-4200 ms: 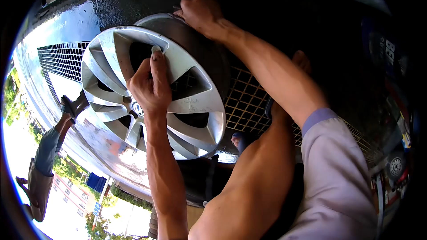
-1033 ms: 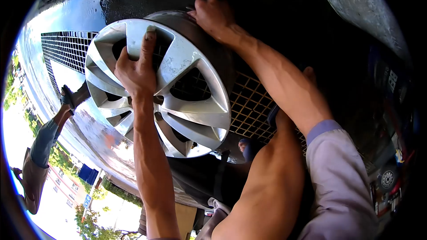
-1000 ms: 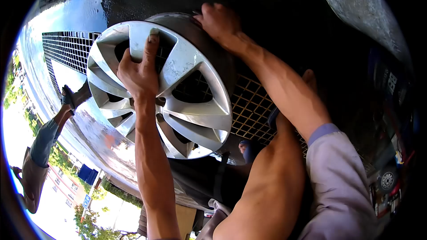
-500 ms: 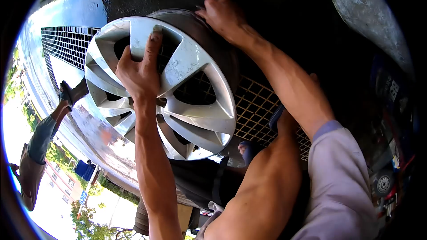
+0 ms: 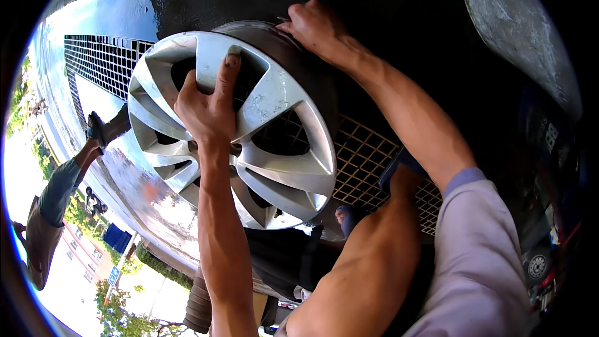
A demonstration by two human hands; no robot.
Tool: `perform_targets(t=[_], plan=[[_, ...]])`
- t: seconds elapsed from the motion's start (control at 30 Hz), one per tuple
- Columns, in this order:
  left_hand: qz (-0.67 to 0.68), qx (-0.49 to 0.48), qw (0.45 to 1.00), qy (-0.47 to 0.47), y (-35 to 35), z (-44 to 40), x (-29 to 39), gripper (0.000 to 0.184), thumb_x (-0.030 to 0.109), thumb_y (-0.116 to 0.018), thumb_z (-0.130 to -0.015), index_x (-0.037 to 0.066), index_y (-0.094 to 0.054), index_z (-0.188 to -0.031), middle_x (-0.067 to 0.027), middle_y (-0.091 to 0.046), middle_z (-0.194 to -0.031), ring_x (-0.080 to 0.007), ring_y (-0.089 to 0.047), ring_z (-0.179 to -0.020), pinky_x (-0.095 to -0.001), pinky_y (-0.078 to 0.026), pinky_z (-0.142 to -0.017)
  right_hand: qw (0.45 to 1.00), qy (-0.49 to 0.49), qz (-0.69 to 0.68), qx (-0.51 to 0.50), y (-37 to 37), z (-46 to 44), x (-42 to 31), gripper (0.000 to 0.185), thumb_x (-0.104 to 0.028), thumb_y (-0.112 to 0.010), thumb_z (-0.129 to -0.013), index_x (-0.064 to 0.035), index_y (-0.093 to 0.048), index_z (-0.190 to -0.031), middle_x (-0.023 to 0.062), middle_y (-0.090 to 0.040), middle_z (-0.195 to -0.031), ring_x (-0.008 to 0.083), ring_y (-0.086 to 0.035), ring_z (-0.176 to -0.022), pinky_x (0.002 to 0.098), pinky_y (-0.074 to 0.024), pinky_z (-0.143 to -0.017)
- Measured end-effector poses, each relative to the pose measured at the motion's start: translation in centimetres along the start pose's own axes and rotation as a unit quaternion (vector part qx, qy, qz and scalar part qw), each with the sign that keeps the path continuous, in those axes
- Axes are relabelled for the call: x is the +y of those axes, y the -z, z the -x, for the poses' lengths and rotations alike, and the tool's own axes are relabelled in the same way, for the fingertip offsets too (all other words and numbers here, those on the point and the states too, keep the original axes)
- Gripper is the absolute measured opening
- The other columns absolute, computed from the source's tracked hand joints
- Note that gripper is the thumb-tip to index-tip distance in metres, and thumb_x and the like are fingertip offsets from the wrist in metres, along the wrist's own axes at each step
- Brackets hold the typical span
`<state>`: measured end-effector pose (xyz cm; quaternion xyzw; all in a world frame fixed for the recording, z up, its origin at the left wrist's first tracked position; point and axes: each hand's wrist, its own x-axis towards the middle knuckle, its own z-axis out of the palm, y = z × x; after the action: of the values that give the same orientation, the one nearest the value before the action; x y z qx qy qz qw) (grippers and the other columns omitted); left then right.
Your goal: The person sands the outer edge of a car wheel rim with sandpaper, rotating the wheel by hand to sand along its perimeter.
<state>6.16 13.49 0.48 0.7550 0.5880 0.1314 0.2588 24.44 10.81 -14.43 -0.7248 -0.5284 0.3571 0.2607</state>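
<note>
Under my left hand [image 5: 209,112] sits the alloy wheel [image 5: 265,109]; thumb flat on a spoke [image 5: 209,56], fingers curled round it, gripping, probably to steady the wheel. Up and right of that grip, my right hand [image 5: 312,28] curls at the rear rim edge [image 5: 249,25]; can't tell whether it's pinching anything. Floor grate [image 5: 366,156] beneath.
</note>
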Motion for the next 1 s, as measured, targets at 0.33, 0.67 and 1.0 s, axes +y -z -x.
perform_targets(t=[0.33,0.67,1.0], plan=[[0.012,-0.013,0.999,0.03,0.1,0.0,0.0,0.063,0.055,-0.075,-0.083,-0.008,-0.067,-0.083,-0.0158,-0.068,-0.069,-0.0205,-0.064,-0.063,-0.0344,-0.051,-0.065,0.992,0.103,0.074,0.027,-2.9,-6.1,-1.7,0.038,-0.037,-0.07,-0.089,0.0008,-0.072,-0.086,0.023,-0.071,-0.085,0.038,-0.072,-0.081,0.0438,-0.0583,-0.07],[0.018,-0.018,0.999,0.024,0.2,0.1,0.2,0.058,0.049,-0.076,-0.084,-0.008,-0.066,-0.083,-0.0151,-0.068,-0.068,-0.0205,-0.064,-0.063,-0.0337,-0.052,-0.064,0.99,0.121,0.068,0.039,-3.0,-7.5,-3.7,0.041,-0.043,-0.07,-0.088,-0.0028,-0.075,-0.089,0.0219,-0.072,-0.089,0.0355,-0.073,-0.084,0.0443,-0.0597,-0.071],[0.045,-0.017,0.998,0.027,0.1,-0.1,0.1,0.052,0.043,-0.079,-0.083,-0.008,-0.067,-0.083,-0.0143,-0.069,-0.069,-0.02,-0.065,-0.065,-0.0335,-0.052,-0.068,0.992,0.081,0.097,-0.004,-1.4,-6.1,-1.0,0.04,-0.044,-0.07,-0.087,-0.0044,-0.075,-0.086,0.017,-0.074,-0.086,0.0327,-0.074,-0.079,0.0417,-0.0608,-0.066]])
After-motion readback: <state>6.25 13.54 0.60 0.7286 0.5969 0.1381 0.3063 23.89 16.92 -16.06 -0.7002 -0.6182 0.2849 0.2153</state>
